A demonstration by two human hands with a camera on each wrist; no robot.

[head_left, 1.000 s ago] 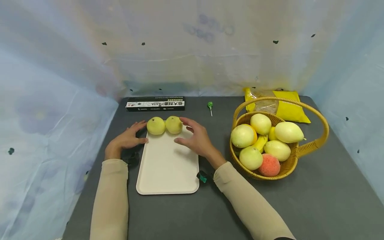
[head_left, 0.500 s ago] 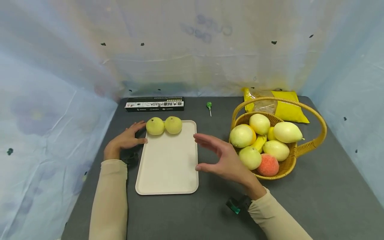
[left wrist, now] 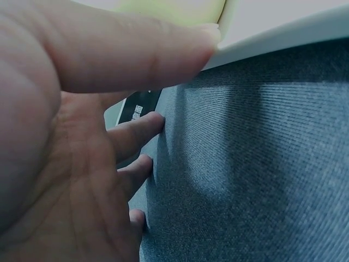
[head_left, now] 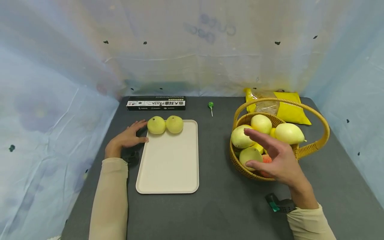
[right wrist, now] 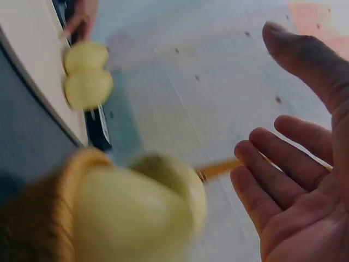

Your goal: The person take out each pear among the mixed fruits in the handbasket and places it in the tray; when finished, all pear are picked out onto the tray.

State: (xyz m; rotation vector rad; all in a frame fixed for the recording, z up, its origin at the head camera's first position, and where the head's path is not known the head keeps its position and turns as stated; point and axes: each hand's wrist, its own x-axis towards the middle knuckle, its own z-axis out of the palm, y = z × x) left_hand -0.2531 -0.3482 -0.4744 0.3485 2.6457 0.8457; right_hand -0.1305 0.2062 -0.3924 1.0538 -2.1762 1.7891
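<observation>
My left hand [head_left: 127,137] rests on the table at the left edge of a white tray [head_left: 168,166], thumb touching its rim. Its spread fingertips are beside a round yellow-green fruit [head_left: 156,125]. A second round yellow-green fruit [head_left: 174,125] sits against the first at the tray's far end. Over the front of a wicker basket [head_left: 235,160] hovers my right hand [head_left: 280,161], thumb and fingers apart, holding nothing. Below it are a round green fruit [head_left: 249,157] and a partly hidden red peach [head_left: 266,158]. In the right wrist view, pale fruit [right wrist: 131,213] in the basket is blurred.
The basket's tall handle [head_left: 323,128] arches over several pale fruits. Behind it lies a yellow bag [head_left: 289,110]. A black-and-white pasta box [head_left: 156,103] and a green lollipop [head_left: 211,105] lie at the table's back. Hanging sheeting surrounds the sides and back.
My right hand has left the fruit on the tray and moved right, across the table, to over the basket. My left hand has stayed at the tray's edge.
</observation>
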